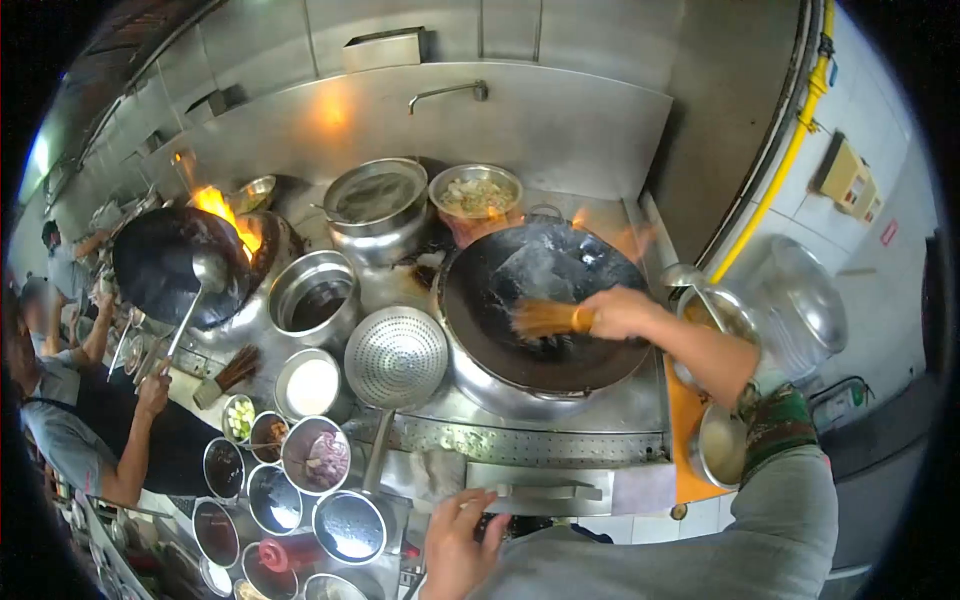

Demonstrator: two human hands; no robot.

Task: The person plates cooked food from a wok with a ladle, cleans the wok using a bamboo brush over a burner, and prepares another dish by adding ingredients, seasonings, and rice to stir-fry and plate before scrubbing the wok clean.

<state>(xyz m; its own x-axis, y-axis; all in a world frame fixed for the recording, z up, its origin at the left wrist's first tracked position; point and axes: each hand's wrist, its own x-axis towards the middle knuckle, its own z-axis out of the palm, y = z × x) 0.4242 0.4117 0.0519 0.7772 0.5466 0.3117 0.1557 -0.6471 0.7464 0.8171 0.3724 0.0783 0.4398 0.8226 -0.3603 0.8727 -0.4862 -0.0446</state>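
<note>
My right hand (622, 314) is closed around the bound handle of a bamboo wok brush (545, 317). The brush's bristles rest in a large black wok (480, 340), which has water and steam at its far side (545, 260). Small flames show behind the wok's rim. My left hand (460, 545) is at the front edge of the stove, fingers apart and holding nothing. Just beyond it lie a grey cloth (437, 474) and a metal handle bar (550, 492). A perforated strainer ladle (396, 357) rests to the left of the wok.
At left, a co-worker (75, 400) holds a ladle (208, 272) in another wok (165, 250) beside tall flames (225, 218). Several seasoning pots (315, 455) stand at front left. Behind are a lidded pot (375, 195), a food bowl (477, 195) and a faucet (448, 95).
</note>
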